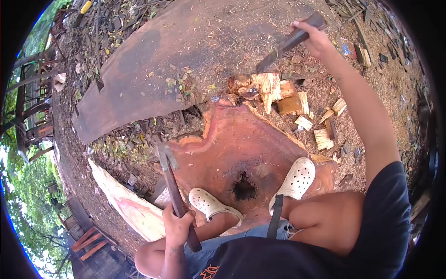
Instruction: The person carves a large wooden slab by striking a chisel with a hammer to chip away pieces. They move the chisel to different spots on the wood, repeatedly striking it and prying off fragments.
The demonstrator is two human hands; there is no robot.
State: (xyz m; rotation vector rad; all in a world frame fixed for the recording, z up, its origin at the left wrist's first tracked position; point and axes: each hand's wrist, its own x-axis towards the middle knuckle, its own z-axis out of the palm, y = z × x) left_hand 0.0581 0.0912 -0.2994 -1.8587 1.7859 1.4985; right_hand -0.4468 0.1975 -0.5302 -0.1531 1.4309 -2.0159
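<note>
My left hand (178,225) is wrapped round the wooden handle of a hammer-like tool (175,190), whose grey metal head points away from me over the slab's left edge. Raised out at the upper right, my right hand (316,41) grips a dark, flat, machete-like tool (284,46). Its far end slants down toward split wood chunks (269,86). Between my feet and those chunks lies a broad reddish wood slab (237,135) with a dark charred hole (244,188). Both cream clogs (297,179) rest on the slab.
A large weathered board (139,83) lies on the ground beyond the slab. To the left is a long pale piece of cut wood (130,204). Loose wood blocks (324,138) and sawdust are scattered at the right. Trees and stacked timber stand at the far left.
</note>
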